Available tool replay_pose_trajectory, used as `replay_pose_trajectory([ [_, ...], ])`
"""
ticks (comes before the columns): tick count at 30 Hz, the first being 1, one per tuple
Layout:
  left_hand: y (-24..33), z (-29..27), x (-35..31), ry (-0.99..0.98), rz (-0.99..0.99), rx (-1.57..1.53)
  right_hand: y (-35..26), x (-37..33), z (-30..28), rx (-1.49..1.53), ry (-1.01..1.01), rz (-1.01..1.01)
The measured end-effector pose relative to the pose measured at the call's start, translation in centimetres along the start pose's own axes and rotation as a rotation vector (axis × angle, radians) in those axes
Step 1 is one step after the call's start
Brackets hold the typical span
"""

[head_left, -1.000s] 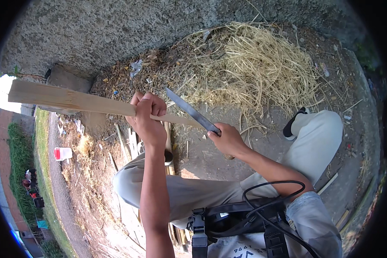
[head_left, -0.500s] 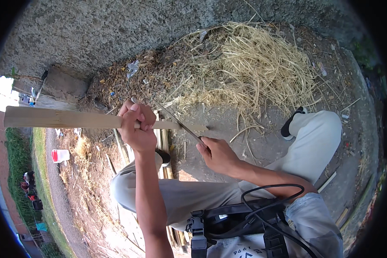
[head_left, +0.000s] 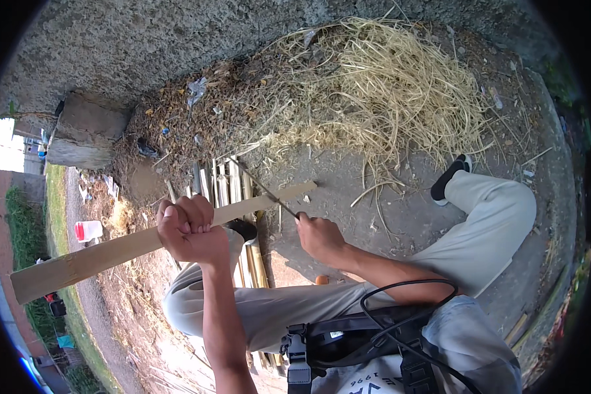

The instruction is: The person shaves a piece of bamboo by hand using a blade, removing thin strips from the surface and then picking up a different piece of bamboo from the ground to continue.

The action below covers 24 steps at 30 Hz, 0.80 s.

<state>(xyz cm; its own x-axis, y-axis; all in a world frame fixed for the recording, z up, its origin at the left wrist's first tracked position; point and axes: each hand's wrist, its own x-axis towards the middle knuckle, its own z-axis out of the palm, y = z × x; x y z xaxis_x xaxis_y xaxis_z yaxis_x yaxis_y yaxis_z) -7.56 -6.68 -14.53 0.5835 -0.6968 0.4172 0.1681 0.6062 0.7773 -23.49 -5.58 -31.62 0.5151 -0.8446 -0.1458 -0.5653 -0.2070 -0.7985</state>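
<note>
My left hand is closed around a long, flat bamboo slat. The slat's broad end sticks out to the lower left, and its far end reaches up to the right, over the ground. In my right hand is a knife with a long, narrow blade. The blade lies slantwise across the slat, between my two hands, and appears to touch it. My right fingers hide the knife's handle.
A heap of pale bamboo shavings lies ahead, below a rough wall. Split bamboo pieces lie by my left foot. A stone block and a red-and-white container are on the left.
The slat has tilted: its left end has dropped and its right end has risen slightly. My left hand has moved left and a little down. My right hand has shifted slightly left.
</note>
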Motion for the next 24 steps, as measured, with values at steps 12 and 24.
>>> replay_pose_trajectory([
  [12,-0.1,-1.3,0.8,-0.003,0.005,-0.025,3.0,0.2,1.5,-0.040,0.019,-0.031],
  [24,0.4,-0.8,0.1,0.083,0.006,0.026,3.7,0.3,2.2,0.001,0.089,-0.102],
])
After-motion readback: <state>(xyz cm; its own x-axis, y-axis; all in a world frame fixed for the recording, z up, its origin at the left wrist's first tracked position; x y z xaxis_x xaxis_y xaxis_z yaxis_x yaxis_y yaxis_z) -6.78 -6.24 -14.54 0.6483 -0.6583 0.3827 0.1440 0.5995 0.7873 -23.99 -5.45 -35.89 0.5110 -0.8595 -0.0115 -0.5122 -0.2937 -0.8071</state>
